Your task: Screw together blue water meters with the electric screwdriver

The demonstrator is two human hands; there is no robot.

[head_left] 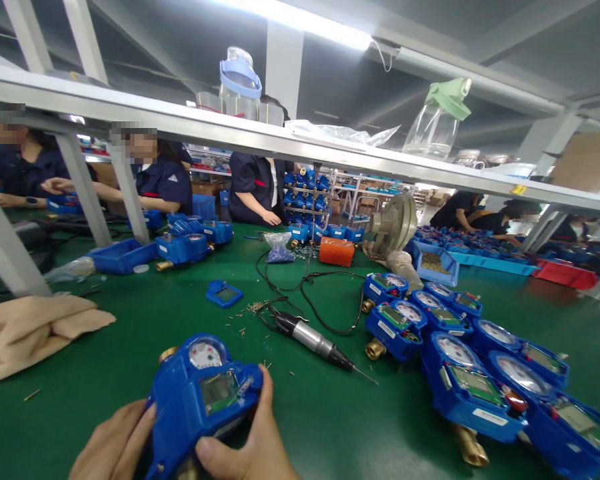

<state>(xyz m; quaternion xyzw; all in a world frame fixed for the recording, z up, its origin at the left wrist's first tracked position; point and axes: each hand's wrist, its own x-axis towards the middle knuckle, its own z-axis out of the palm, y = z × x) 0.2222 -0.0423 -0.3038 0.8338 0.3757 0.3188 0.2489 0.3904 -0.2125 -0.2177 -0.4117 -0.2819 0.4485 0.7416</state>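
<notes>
A blue water meter (pixel 177 407) with a round dial, a small display window and a brass fitting is between my hands at the front of the bench. My right hand (pixel 255 440) grips its right side, thumb on the near edge and fingers round the far corner. Against its left side lies my left hand (pixel 113 443), fingers bent along the casing. Beyond the meter are a loose blue cover frame (pixel 224 293) and a scatter of small screws (pixel 255 307). An electric screwdriver (pixel 315 340) lies on the green bench with its bit pointing right.
Several uncovered water meters (pixel 460 373) crowd the right side. A beige cloth (pixel 35 333) lies left, near a blue bin (pixel 123 257). A blower (pixel 395 223) and an orange block (pixel 337 252) stand at the back. A shelf (pixel 330 148) crosses above; co-workers sit beyond.
</notes>
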